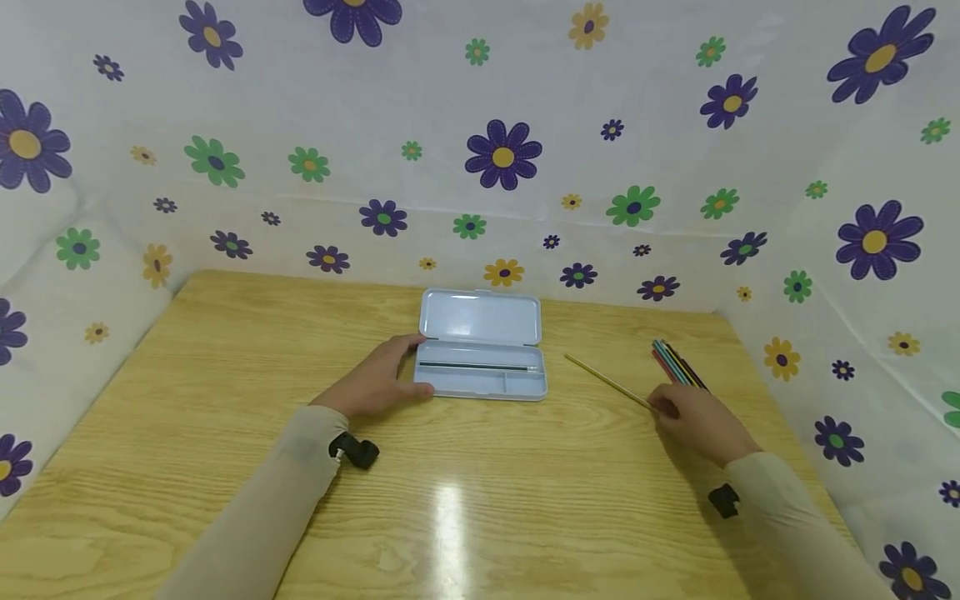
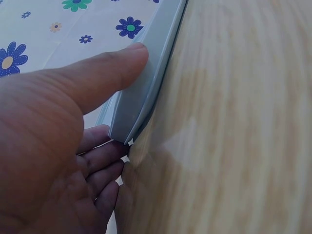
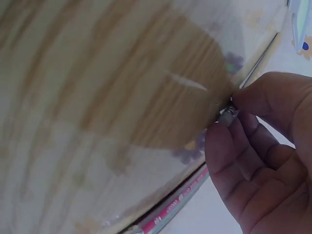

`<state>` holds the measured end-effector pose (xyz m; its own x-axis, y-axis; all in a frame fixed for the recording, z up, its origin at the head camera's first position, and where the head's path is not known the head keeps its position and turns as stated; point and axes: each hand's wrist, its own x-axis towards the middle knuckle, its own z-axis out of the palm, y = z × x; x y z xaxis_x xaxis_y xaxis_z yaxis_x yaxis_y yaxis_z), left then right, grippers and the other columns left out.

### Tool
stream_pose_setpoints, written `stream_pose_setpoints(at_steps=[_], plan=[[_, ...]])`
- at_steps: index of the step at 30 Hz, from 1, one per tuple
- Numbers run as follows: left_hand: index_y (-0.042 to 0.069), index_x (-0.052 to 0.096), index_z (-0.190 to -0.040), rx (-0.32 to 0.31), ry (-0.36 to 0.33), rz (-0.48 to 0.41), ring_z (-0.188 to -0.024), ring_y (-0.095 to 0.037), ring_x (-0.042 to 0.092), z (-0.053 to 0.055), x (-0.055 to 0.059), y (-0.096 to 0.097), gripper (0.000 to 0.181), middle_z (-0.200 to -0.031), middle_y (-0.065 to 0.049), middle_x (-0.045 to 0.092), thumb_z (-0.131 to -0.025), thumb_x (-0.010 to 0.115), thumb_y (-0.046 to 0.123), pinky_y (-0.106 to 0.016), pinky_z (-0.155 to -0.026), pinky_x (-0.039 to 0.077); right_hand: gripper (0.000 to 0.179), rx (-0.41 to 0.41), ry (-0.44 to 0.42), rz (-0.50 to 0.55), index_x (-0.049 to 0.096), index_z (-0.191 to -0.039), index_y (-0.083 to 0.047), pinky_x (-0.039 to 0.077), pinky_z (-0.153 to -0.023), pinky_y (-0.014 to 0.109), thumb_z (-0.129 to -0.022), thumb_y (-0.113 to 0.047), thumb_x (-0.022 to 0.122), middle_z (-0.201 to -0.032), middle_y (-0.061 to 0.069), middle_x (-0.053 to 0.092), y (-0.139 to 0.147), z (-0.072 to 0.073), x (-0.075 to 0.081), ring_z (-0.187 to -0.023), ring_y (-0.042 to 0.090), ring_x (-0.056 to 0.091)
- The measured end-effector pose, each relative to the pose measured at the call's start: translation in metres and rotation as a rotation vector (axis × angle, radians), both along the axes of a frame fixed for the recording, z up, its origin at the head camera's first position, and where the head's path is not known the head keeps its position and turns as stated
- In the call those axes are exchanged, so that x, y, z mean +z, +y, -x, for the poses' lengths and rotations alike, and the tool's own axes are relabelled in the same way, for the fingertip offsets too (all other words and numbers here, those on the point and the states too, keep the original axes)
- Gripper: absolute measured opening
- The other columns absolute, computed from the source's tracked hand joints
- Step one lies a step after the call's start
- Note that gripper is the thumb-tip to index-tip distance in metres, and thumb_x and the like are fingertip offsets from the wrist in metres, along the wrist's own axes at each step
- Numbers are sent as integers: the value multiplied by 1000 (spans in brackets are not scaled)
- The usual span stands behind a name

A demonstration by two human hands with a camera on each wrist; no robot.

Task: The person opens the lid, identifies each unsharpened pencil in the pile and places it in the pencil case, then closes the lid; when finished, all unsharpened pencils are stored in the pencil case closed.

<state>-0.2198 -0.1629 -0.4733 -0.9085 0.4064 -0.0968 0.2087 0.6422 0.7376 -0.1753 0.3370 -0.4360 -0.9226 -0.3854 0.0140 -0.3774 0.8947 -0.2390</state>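
A light blue pencil case [image 1: 480,383] lies open on the table, its lid tipped back. One dark pencil [image 1: 476,366] with a pale eraser end lies in its long rear compartment. At the case's left end my left hand [image 1: 378,379] holds it, thumb [image 2: 124,61] along the front wall and fingers round the far corner. To the right of the case, my right hand [image 1: 701,421] pinches a gold-coloured pencil [image 1: 607,381] near its eraser end [image 3: 226,118]. The pencil points toward the case, away from the hand.
Several coloured pencils [image 1: 672,364], among them red, blue and black ones, lie bunched just beyond my right hand. The wooden table [image 1: 480,467] ends at a flower-printed cloth [image 1: 427,167] at the back and sides.
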Motion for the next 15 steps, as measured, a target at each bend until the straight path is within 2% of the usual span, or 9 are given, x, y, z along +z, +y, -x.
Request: stream_pose_setpoints(at_steps=[6, 15], plan=[[13, 27, -163, 5, -9, 4, -155, -34, 24, -1, 0, 0, 95, -167, -13, 29, -91, 78, 47, -53, -127, 21, 8, -28, 18, 19, 73, -101, -6, 53, -72, 39, -95, -4, 68, -90, 0, 68, -4, 4, -2, -80, 13, 58], [14, 26, -163, 9, -12, 0, -156, -33, 23, 0, 1, 0, 95, -167, -12, 28, -91, 79, 46, -53, -127, 20, 13, -21, 76, 74, 72, -108, -3, 57, -76, 44, -96, -3, 69, -98, 7, 72, -20, 14, 6, -86, 21, 66]])
